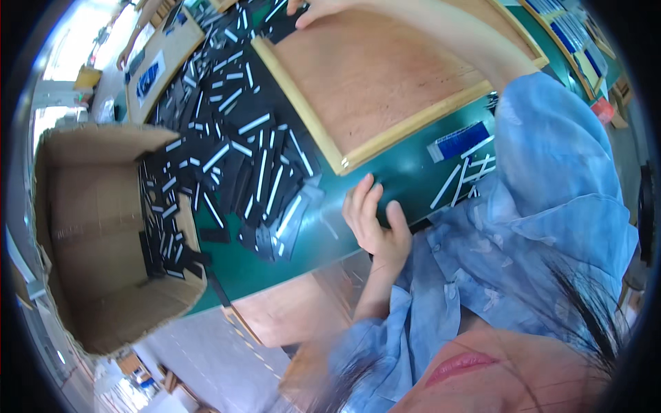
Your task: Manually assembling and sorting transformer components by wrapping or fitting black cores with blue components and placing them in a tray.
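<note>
My right arm stretches over a shallow wooden tray-like board with a pale raised rim [303, 103]. At the top edge of the picture is my right hand [318, 9], partly cut off. Its thumb and a finger show apart, close to a heap of black pieces with white strips [258, 162]; nothing is seen in them. Just below the board's near corner, my left hand [375, 220] is open over the green table [275, 272], with bent, separated fingers and nothing held.
An open cardboard box [96, 206] lies on its side at the left, black pieces at its mouth. Right of my left hand are a blue packet [461, 142] and loose white strips [451, 186]. Another person's hand [124, 58] shows at the far left beside a board [162, 65].
</note>
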Motion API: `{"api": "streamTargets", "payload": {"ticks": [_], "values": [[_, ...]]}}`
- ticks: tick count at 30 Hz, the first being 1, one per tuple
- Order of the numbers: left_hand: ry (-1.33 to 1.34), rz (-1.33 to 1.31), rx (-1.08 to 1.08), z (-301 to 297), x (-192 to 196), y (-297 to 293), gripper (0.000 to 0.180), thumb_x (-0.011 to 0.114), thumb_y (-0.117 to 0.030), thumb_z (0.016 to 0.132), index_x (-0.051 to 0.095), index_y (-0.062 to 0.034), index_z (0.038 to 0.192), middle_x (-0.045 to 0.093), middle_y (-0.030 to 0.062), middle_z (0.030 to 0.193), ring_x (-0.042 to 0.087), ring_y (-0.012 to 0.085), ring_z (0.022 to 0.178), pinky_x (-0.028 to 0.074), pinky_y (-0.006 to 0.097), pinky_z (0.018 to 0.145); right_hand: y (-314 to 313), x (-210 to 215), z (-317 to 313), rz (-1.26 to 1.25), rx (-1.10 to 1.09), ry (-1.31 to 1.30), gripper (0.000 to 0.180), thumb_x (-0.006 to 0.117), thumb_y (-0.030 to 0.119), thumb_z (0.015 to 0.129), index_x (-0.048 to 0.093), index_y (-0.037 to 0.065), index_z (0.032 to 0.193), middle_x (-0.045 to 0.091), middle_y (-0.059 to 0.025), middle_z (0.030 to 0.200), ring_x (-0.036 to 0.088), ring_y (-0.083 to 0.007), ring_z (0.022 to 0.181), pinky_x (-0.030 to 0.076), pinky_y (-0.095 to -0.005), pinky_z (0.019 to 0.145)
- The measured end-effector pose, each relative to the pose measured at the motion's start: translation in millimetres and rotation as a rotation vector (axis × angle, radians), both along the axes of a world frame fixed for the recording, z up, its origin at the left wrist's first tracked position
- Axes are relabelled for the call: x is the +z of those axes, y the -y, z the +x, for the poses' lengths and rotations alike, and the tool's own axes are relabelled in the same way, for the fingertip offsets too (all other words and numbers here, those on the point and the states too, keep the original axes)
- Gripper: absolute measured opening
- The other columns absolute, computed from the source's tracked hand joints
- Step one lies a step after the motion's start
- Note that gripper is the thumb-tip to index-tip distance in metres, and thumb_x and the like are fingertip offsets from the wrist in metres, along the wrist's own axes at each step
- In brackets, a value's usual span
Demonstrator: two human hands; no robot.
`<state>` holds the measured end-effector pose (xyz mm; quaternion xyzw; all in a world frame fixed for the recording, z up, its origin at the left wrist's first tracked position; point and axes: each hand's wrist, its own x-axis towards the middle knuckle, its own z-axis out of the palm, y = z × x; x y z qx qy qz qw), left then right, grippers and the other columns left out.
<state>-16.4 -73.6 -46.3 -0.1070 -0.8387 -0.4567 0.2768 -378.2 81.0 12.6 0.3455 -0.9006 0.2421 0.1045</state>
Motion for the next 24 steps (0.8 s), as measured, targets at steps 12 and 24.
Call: {"api": "streamTargets", "payload": {"ticks": [12,24], "values": [[0.025,-0.552,0.481,-56.2,14.7,126.0,0.017,0.072,-0.015,0.074,0.066,-0.0029,0.085,0.064,0.0126,0.097,0.057,0.0276,0.094,0.041,0.041,0.088,-46.8,39.7,188.1,-0.180,0.190,0.177,0.025,0.073,0.019,0.073,0.067,0.005,0.093,0.065,-0.0074,0.085,0.061,-0.0226,0.082,0.048,-0.0332,0.071],[0.284,0.415,-0.018,6.4,67.5,-11.6,0.013,0.054,-0.001,0.090,0.048,0.0035,0.101,0.059,0.0099,0.085,0.061,0.0128,0.069,0.049,0.021,0.059,-54.5,50.0,280.2,-0.374,0.229,0.275,0.022,0.070,0.021,0.076,0.060,0.007,0.089,0.064,-0.0070,0.075,0.062,-0.0250,0.076,0.046,-0.0347,0.066]]}}
